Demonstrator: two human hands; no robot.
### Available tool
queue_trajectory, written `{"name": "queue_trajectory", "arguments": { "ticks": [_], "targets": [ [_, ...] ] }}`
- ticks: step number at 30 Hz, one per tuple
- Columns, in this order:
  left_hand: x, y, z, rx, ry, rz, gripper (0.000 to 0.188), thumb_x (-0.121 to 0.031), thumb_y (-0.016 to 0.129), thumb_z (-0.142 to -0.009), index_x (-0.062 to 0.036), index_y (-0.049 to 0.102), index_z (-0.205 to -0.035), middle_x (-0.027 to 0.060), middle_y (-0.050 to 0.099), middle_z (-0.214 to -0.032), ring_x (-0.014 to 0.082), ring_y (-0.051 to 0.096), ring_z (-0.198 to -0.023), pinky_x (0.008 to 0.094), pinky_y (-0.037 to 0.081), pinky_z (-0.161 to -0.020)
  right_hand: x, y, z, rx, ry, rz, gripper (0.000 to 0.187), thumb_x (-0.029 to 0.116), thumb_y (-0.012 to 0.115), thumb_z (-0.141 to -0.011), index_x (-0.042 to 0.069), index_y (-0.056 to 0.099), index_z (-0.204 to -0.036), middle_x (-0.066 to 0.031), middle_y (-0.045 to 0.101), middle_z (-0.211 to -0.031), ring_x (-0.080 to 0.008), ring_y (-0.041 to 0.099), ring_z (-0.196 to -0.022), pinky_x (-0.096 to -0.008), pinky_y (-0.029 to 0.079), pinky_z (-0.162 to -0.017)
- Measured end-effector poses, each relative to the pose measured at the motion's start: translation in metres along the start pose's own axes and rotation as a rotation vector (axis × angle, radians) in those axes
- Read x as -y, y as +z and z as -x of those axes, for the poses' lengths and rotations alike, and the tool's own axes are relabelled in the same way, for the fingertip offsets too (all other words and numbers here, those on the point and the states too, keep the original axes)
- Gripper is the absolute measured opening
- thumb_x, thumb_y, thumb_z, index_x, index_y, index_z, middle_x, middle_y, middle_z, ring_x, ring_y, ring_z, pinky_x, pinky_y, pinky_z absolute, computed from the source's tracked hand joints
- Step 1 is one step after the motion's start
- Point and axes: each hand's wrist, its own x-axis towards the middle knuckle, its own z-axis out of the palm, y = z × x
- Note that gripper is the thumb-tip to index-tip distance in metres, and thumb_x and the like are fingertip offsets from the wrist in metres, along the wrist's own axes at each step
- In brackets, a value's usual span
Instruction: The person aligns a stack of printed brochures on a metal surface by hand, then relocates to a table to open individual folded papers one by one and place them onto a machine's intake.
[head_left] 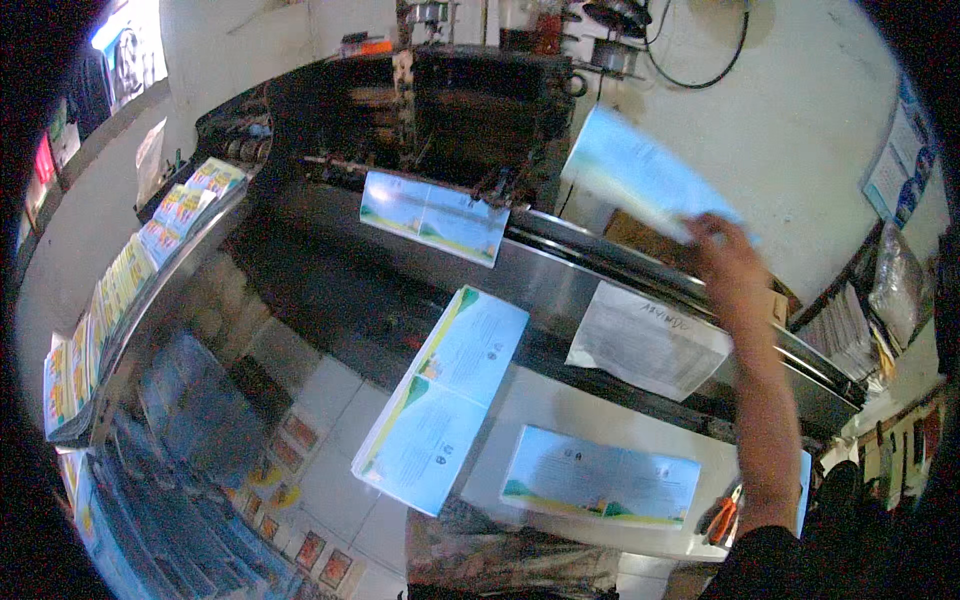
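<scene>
My right hand (718, 245) is raised at the right, its fingers closed on the lower right corner of a light blue printed sheet (640, 170). That sheet is tilted and slightly blurred, in front of the pale wall. No left hand shows. Another printed sheet (435, 215) hangs over the metal rail, under the head of a dark machine (400, 110). Nearer me, a stack of the same sheets (440, 400) lies at an angle on the table's left end. To its right, one more printed sheet (600, 475) lies flat on the white table (480, 485).
A long metal rail (620, 255) runs from the machine down to the right. A grey paper with handwriting (650, 340) hangs over it. Orange-handled pliers (722, 520) lie near my forearm. Colourful booklets (125, 275) line a curved rack at the left. Paper bundles (840, 335) stand far right.
</scene>
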Motion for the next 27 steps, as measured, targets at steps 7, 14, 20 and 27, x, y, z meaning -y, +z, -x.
{"name": "queue_trajectory", "arguments": {
  "ticks": [7, 14, 20, 27],
  "targets": [
    [0.004, -0.023, 0.089, 0.166, -0.518, -0.305, 0.042, -0.035, 0.065, -0.089, -0.0025, 0.060, -0.116, 0.0229, 0.056, -0.120, 0.0378, 0.054, -0.109, 0.0467, 0.042, -0.093, 0.015, 0.081, 0.102, 0.514, -0.195, -0.085, 0.041, 0.014, 0.062, -0.080, 0.011, 0.063, -0.121, -0.0115, 0.063, -0.115, -0.0312, 0.060, -0.104, -0.0443, 0.050, -0.086],
    [0.065, -0.038, 0.052, -0.842, -0.782, -0.878, 0.063, -0.040, 0.063, -0.088, -0.0010, 0.046, -0.135, 0.0215, 0.045, -0.136, 0.0403, 0.038, -0.130, 0.0498, 0.026, -0.111, 0.086, -0.027, 0.244, 0.766, -0.379, -0.333, 0.072, 0.043, 0.067, -0.077, 0.009, 0.046, -0.137, -0.0195, 0.048, -0.136, -0.0374, 0.050, -0.119, -0.0494, 0.046, -0.094],
    [0.124, -0.089, 0.064, -0.772, -0.187, -1.149, 0.076, -0.037, 0.060, -0.090, 0.0048, 0.028, -0.145, 0.0281, 0.032, -0.147, 0.0414, 0.031, -0.137, 0.0483, 0.021, -0.114, 0.081, -0.035, 0.252, 0.826, -0.346, -0.556, 0.058, 0.034, 0.063, -0.083, 0.009, 0.050, -0.134, -0.0206, 0.053, -0.129, -0.0399, 0.052, -0.118, -0.0515, 0.047, -0.094],
    [0.144, -0.097, 0.080, -0.714, -0.385, -1.132, 0.087, -0.025, 0.069, -0.085, 0.0047, 0.017, -0.148, 0.0305, 0.021, -0.152, 0.0458, 0.023, -0.141, 0.0487, 0.020, -0.116, 0.029, -0.042, 0.164, 0.893, 0.064, -0.342, 0.023, 0.024, 0.061, -0.087, 0.010, 0.071, -0.102, -0.0144, 0.070, -0.097, -0.0359, 0.066, -0.090, -0.0427, 0.053, -0.082]
  ]
}}
